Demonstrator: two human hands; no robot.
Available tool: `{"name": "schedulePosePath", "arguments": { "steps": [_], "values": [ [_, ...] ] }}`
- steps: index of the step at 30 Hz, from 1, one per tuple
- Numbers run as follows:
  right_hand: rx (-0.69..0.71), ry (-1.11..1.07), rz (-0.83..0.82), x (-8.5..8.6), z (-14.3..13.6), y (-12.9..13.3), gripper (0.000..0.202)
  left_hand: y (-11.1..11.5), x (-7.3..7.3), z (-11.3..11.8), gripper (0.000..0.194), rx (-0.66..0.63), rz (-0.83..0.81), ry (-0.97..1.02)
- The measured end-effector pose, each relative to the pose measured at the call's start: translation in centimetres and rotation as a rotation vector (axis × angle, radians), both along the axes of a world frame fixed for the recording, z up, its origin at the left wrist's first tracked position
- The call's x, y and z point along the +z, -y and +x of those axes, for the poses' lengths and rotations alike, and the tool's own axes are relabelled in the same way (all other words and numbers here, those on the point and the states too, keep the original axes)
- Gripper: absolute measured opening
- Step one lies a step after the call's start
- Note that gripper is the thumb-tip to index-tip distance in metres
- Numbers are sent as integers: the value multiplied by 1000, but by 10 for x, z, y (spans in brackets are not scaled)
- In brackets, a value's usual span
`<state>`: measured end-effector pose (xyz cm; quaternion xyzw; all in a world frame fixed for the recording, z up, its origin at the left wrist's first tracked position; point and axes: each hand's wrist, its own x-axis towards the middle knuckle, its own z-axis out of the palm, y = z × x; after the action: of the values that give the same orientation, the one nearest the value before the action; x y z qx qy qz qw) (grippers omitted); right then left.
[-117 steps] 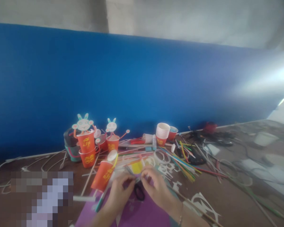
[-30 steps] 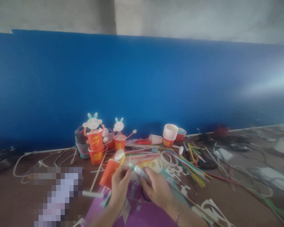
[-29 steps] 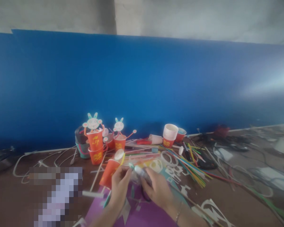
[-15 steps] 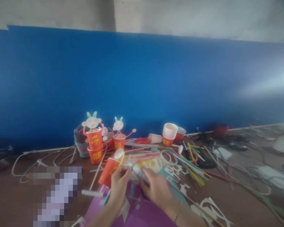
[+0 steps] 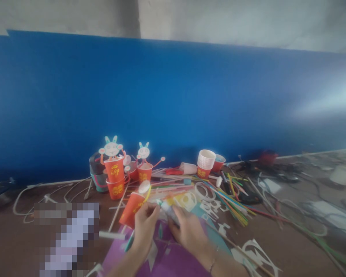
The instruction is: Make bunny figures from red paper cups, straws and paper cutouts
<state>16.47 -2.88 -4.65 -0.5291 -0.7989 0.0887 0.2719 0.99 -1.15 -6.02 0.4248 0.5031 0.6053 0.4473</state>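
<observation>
My left hand (image 5: 145, 223) pinches a small pale green-and-white piece (image 5: 159, 201) between thumb and fingertips. Fingers of my right hand (image 5: 187, 227) are wrapped round a whitish tube (image 5: 169, 212), its tip close beside that piece. Under both hands lies a purple sheet (image 5: 173, 254) with a pale star-like cutout (image 5: 152, 257) on it. An orange-red paper cup (image 5: 129, 211) leans on its side just left of my left hand, with a white disc (image 5: 144, 187) and a yellow strip at its rim.
Cups with rabbit figures (image 5: 114, 169) stand at the back left. Stacked white-rimmed cups (image 5: 206, 159) stand behind my right hand. Colored sticks (image 5: 233, 206), paper scraps (image 5: 255, 256) and cables (image 5: 305, 227) spread to the right. A blurred-out object (image 5: 72, 238) lies front left.
The view has shifted very slightly. My right hand and the tube have tilted a little; both hands keep nearly the same place and grip.
</observation>
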Motion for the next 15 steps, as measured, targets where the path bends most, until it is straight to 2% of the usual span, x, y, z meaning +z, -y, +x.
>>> {"name": "schedulePosePath", "arguments": {
  "steps": [9,11,12,15],
  "values": [
    [-44,54,-60,-3,-2,-5,22,9,5,8,15,-12,40,-67],
    [-68,14,-63,-3,-1,-6,21,11,8,11,13,-42,115,-121],
    [-74,-26,-55,-2,0,-7,23,11,9,11,13,-29,99,-103],
    [-101,-181,9,2,4,-9,26,6,11,6,20,70,57,9]
  ]
}}
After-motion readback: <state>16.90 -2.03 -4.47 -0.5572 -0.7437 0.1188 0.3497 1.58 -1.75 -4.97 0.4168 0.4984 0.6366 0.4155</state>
